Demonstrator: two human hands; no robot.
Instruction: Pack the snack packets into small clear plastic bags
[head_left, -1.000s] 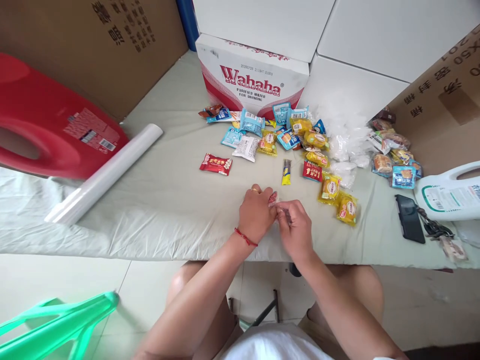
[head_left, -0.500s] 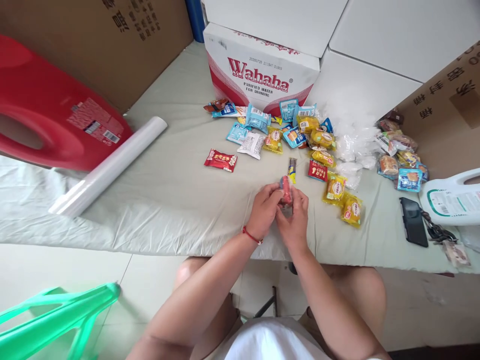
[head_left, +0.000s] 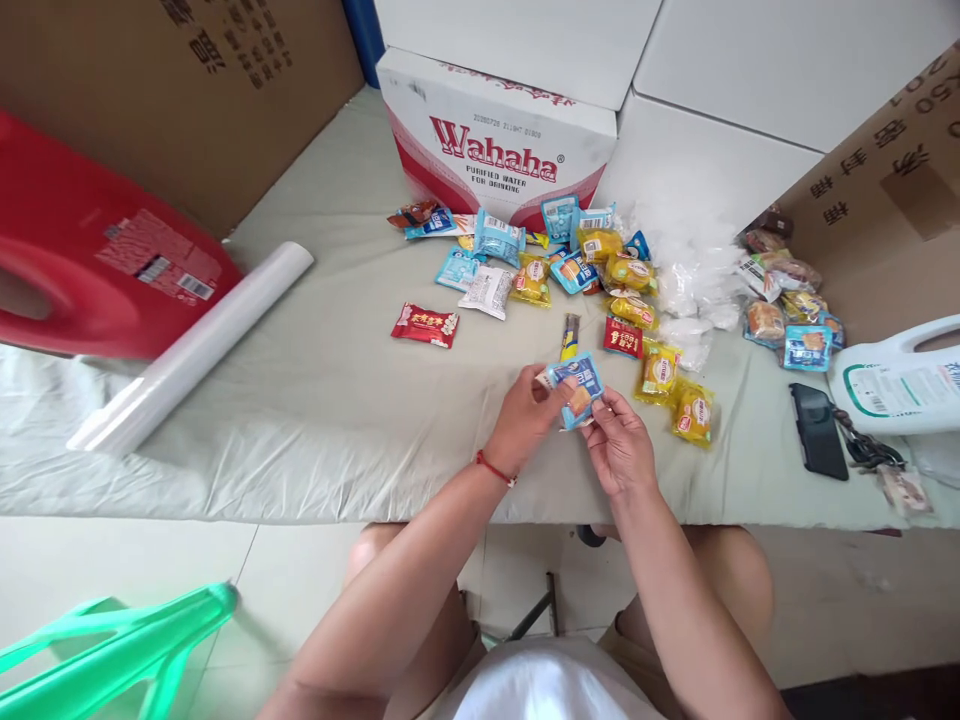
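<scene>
In front of me, a small bundle with a blue snack packet (head_left: 577, 390) on top is held between both hands. My left hand (head_left: 523, 415) pinches its left side, thumb over the face. The right edge of the same packet is gripped by my right hand (head_left: 621, 440). White or clear wrapping shows at the bundle's edges; what lies underneath is hidden. Just beyond it lies a narrow yellow-and-dark snack stick (head_left: 571, 336). A red snack packet (head_left: 622, 336) and yellow-wrapped snacks (head_left: 691, 413) lie to the right. Another red packet (head_left: 424, 326) rests on the left.
Several snacks pile before a Wahaha carton (head_left: 495, 150). Clear plastic bags (head_left: 697, 280) and filled bags (head_left: 787, 300) sit at the right, near a phone (head_left: 819, 430) and white jug (head_left: 900, 385). A plastic roll (head_left: 195, 345) and red jug (head_left: 112, 240) stand left.
The bundle has been turned: its red side faced me before, and now the blue packet does. My right hand has shifted slightly right. The whole view has moved a little.
</scene>
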